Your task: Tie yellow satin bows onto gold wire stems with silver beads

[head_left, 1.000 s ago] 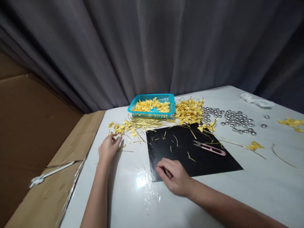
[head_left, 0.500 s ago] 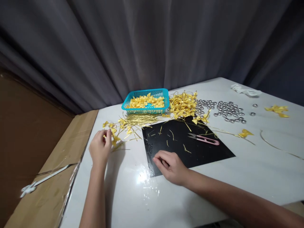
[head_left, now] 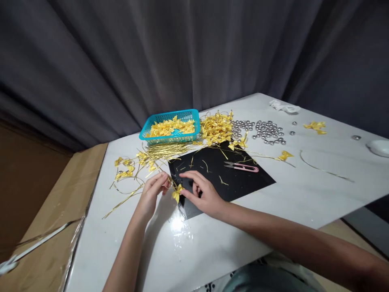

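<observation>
My left hand (head_left: 152,194) and my right hand (head_left: 202,193) meet at the near left corner of a black mat (head_left: 219,175). Between their fingertips is a small yellow ribbon bow (head_left: 177,193) on a gold wire; both hands pinch it. Loose yellow bows with gold wires (head_left: 129,168) lie on the white table (head_left: 273,211) just left of my left hand. Pink thread snips (head_left: 242,166) rest on the mat, beyond my right hand.
A turquoise basket (head_left: 170,125) of yellow bows stands at the back, with a bundle of gold wires (head_left: 164,150) before it and a bow pile (head_left: 216,127) beside it. Silver beads (head_left: 263,130) lie at the back right. Cardboard (head_left: 45,227) borders the table's left; a white dish (head_left: 378,147) sits far right.
My left hand picked a yellow bow from the loose ones at the left and brought it right to the mat's corner. My right hand rose to meet it. The view swung left and down.
</observation>
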The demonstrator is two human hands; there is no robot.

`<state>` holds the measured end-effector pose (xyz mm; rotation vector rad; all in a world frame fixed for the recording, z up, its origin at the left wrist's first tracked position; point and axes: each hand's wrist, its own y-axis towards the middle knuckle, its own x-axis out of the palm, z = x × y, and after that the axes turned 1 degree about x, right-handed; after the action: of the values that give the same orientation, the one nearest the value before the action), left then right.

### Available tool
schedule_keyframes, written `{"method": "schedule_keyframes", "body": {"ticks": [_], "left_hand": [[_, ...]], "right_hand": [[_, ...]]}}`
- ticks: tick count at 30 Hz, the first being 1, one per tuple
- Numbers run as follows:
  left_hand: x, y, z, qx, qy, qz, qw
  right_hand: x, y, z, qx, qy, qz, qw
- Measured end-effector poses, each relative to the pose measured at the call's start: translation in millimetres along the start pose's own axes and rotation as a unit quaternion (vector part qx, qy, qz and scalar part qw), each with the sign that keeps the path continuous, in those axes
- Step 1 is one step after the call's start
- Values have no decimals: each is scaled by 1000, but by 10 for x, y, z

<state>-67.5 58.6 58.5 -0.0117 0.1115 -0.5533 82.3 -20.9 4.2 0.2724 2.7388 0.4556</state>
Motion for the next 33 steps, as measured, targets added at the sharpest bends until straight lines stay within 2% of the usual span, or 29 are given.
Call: {"method": "schedule_keyframes", "body": {"ticks": [7,13,20,27,33], "left_hand": [[159,0,-40,-67,-72,-5,995],[172,16,-113,-82,-85,7,993],[123,103,-221,-74,-99,67,990],[149,124,-275,-74,-142,59,985],[94,152,-326,-71,-140,46,987]], "right_hand": [[21,6,13,-12,10,-14,1000],[-14,33,32,20,12,-24,999],[-142,138,24,109,46,-64,991],[-338,223,3,153,46,-121,980],[-550,273,-20,166,63,-115,977]]}}
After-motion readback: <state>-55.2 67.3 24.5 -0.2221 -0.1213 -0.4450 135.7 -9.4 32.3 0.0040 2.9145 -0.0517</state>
